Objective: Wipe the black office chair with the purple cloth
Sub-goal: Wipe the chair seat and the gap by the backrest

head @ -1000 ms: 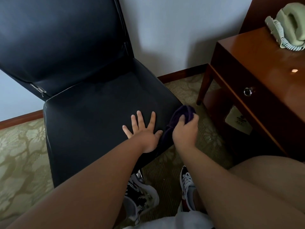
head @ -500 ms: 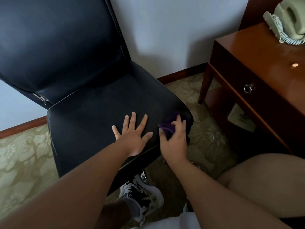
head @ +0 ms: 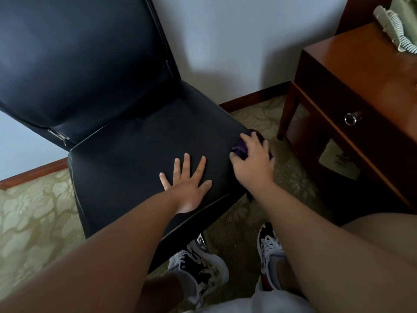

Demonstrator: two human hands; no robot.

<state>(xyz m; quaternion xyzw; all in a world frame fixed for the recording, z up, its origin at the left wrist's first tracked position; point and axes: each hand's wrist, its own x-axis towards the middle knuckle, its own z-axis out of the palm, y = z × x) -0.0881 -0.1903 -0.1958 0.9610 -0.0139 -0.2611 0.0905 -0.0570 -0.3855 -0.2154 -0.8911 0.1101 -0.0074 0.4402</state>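
Nearby a nightstand (head: 352,64) flanks the chair (head: 135,141); right hand (head: 252,163) grips purple cloth (head: 239,150), left hand (head: 187,186) lies flat.

Right side: reddish-brown polished wooden side table (head: 361,64), tapered leg (head: 287,116) standing on the carpet. Round metal drawer knob (head: 352,118) on the front. Pale printed card (head: 338,162) on the lower shelf; print too small to read. Pale green corded telephone (head: 404,10) at the top's far corner, partly cut off by the frame, coiled cord (head: 404,39) lying on the wood.

Floor: olive-and-cream floral carpet (head: 29,213). Brown wooden baseboard (head: 252,99) along a pale blue-grey wall (head: 248,41).

Near edge: two black-and-white patterned sneakers with white laces, one (head: 198,272) left, the other (head: 269,247) right, apart on the carpet.
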